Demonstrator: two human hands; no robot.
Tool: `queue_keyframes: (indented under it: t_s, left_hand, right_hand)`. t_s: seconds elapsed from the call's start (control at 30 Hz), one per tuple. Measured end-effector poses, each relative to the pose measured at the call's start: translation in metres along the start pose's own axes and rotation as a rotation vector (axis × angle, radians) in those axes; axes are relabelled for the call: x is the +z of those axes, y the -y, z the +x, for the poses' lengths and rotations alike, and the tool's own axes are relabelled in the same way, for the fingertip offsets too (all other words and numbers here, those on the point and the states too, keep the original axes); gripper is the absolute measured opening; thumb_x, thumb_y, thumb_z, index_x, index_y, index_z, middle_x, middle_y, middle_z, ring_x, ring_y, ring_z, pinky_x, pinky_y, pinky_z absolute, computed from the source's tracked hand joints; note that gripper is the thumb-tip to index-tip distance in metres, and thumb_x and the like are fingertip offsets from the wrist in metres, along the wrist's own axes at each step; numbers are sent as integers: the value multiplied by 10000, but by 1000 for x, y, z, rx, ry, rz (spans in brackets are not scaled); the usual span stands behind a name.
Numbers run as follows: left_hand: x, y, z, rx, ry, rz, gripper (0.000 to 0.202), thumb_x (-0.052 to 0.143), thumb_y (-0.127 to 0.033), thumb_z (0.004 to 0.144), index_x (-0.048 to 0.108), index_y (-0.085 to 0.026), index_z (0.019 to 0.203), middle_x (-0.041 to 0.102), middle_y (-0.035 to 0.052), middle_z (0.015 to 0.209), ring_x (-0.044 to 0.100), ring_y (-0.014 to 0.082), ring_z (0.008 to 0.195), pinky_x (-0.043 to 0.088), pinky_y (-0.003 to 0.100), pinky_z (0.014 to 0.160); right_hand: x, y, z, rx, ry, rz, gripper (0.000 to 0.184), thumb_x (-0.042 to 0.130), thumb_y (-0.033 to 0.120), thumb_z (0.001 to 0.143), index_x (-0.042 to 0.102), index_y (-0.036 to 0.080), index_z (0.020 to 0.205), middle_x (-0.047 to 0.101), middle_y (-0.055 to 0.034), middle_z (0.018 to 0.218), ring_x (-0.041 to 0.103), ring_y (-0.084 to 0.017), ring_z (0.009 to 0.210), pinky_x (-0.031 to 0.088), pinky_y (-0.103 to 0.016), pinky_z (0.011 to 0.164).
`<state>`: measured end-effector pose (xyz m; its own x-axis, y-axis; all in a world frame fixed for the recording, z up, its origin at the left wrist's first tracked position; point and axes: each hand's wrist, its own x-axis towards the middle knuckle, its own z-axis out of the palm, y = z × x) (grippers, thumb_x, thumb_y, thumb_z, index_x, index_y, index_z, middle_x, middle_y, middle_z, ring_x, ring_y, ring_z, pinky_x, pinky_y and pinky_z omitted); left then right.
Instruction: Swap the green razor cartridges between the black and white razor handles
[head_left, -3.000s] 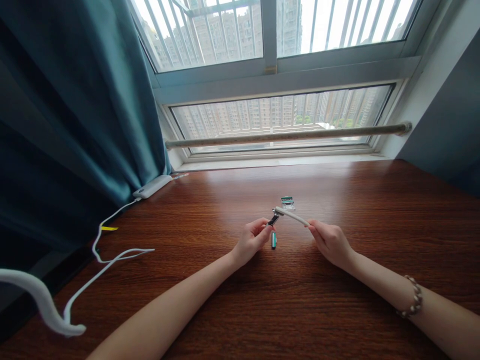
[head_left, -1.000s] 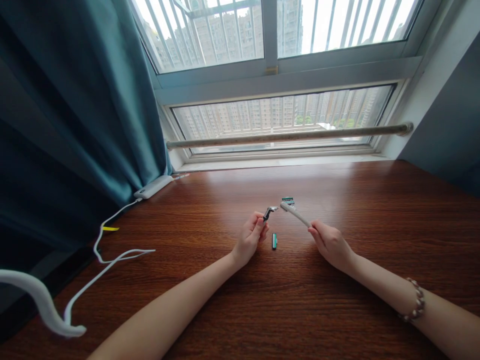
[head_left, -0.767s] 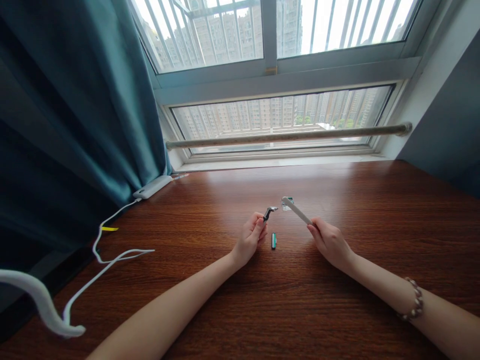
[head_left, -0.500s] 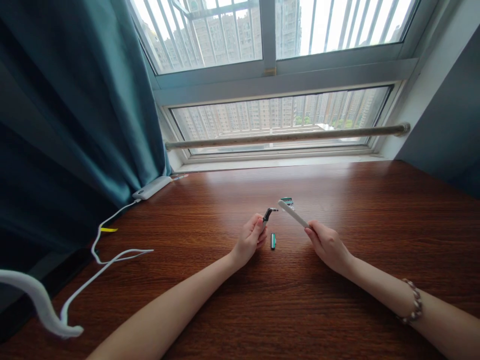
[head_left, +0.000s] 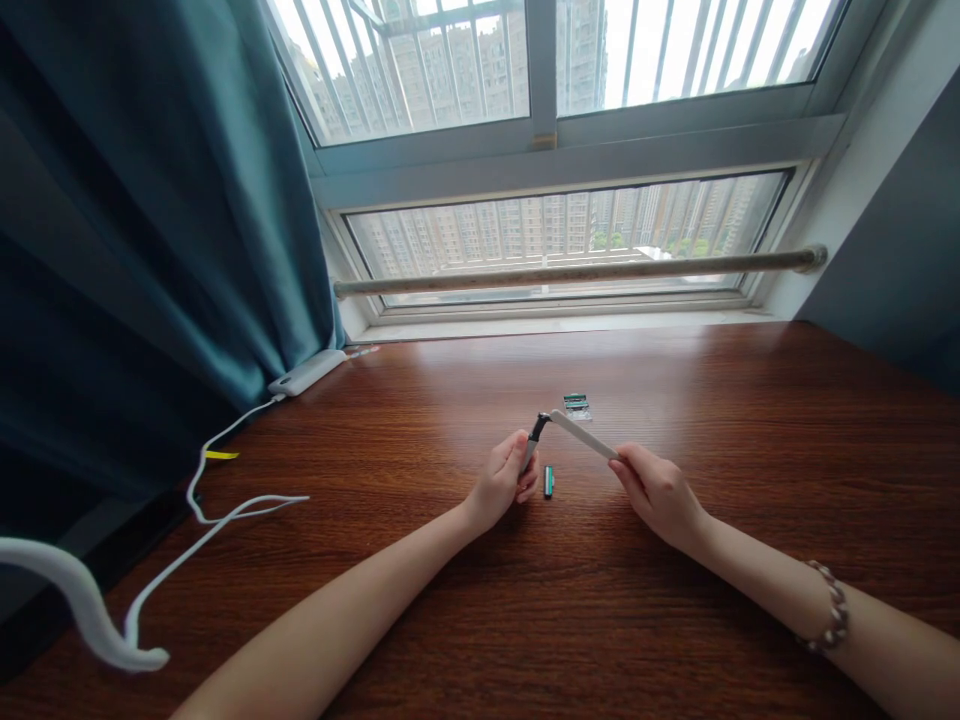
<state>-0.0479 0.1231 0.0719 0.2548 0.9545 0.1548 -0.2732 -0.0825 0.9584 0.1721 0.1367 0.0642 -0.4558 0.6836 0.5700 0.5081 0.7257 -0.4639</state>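
1. While the L hand (head_left: 504,482) grips the razor (head_left: 537,432) by its hdl., the black neck and head extend up and to the R. L fingers: curled closed round the hdl., thumb along the near side.
2. R hand (head_left: 660,490): thumb and fingers pinched closed on the near end of a pale grey toothbrush (head_left: 585,435). Brush slants up-L; bristles not visible from this angle.
3. Razor pos.: over the desk (head_left: 660,640), btwn both hands. Brush tip meets the razor head in view; exact contact pt. too small to confirm.
4. Loose razor cartridge (head_left: 549,482), green/black w/ a pale strip: lies lengthwise on desk, just R of the L fingers.
5. Clear cartridge case (head_left: 577,406), w/ green-and-black cartridges: on desk, beyond the brush, nr. its tip.
6. R forearm: beaded bracelet (head_left: 831,607) fitted.
7. L side of desk: white power strip (head_left: 307,374) against the blue curtain (head_left: 217,200); white cable (head_left: 262,499) loops twd. the person, w/ yellow tag (head_left: 223,455) adj.
8. Far side: window (head_left: 562,235), w/ horiz. bar (head_left: 585,273) across its lower pane.
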Motion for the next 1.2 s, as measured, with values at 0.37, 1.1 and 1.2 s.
queue_keyframes:
  t_s: [0.37,1.1,1.2]
  left_hand:
    - [-4,0,-1,-96,12,-15,414,349,-518,833,363,-154,637,297,-80,394,313,54,262,243,165,276]
    - [-39,-2,25,-6,-368,702,249,271,-398,843,370,-172,875,497,-19,649,477,89,496,385,214,488]
    - [-53,-7,24,-50,-391,935,312,296,-402,838,469,-160,746,562,19,621,513,125,551,384,251,579]
  right_hand:
    - [-1,-3,0,-32,13,9,103,368,202,888,468,184,869,485,-7,692,459,-124,592,338,-238,567]
    - [-4,-1,1,64,-58,45,136,357,234,889,482,181,893,475,0,642,456,-125,561,343,-236,544]
    - [-4,-1,1,46,-42,47,134,361,232,889,485,181,892,480,-1,652,462,-124,569,346,-235,549]
